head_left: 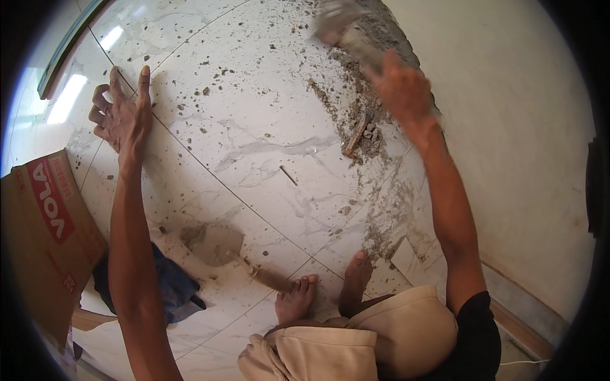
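My right hand (405, 89) is wrapped around the handle of a short-handled tool (337, 25) with a broad head. Motion smears that head, so its exact kind is unclear. It is over rough grey mortar (387, 28) along the wall's foot. Below lie crumbled mortar (373, 136) and a rusty, stick-like piece (359, 133). On the left, my left hand (124, 114) rests its spread fingers on the white marbled floor tiles (222, 120), holding nothing. Between my arms, a thin nail-like piece (288, 175) lies on the tiles.
Near my bare feet is a trowel (267, 276) with a mortar-smeared blade. A cardboard box (82, 235) and a dark blue cloth (175, 286) are at the left. The pale wall (508, 127) runs along the right. A loose tile piece (406, 257) lies beside my right foot.
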A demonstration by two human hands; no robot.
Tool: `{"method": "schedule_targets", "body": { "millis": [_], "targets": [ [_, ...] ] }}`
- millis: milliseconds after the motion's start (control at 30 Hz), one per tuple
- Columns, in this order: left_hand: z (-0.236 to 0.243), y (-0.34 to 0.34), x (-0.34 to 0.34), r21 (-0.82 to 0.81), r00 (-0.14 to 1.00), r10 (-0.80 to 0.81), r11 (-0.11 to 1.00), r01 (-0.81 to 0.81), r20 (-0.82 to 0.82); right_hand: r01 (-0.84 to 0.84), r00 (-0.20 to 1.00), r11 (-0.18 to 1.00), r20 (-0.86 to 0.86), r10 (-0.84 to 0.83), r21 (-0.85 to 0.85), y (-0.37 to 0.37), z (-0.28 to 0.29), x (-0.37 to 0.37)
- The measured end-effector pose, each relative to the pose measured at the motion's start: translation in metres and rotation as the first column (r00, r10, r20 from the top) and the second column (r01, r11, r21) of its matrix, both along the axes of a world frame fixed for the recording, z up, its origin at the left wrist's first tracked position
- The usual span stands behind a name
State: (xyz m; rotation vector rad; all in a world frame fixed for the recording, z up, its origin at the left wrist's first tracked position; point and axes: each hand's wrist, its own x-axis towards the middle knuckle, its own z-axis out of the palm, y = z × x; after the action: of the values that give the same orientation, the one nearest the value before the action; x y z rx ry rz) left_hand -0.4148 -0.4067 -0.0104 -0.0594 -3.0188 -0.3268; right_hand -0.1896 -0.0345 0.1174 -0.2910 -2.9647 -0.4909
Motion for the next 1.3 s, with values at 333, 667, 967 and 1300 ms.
{"method": "schedule_targets", "body": {
  "millis": [333,667,967,1300],
  "targets": [
    [-0.002,0.001,0.0,-0.014,1.0,0.001,1.0,-0.001,0.004,0.014,0.994,0.989,0.111,0.002,-0.145,-0.031,-0.019,0.007],
    [0.0,0.001,-0.001,-0.001,1.0,0.002,1.0,-0.002,-0.016,0.048,0.994,0.995,0.107,-0.038,-0.084,-0.03,-0.018,0.012],
    [0.004,0.005,0.001,-0.014,1.0,0.0,1.0,0.0,0.013,0.201,0.977,0.979,0.081,-0.199,-0.017,-0.016,-0.029,0.013],
    [0.0,0.006,0.001,-0.006,1.0,0.0,1.0,0.0,0.018,0.304,0.95,0.953,0.084,-0.302,-0.013,0.005,-0.01,-0.011]
  ]
}}
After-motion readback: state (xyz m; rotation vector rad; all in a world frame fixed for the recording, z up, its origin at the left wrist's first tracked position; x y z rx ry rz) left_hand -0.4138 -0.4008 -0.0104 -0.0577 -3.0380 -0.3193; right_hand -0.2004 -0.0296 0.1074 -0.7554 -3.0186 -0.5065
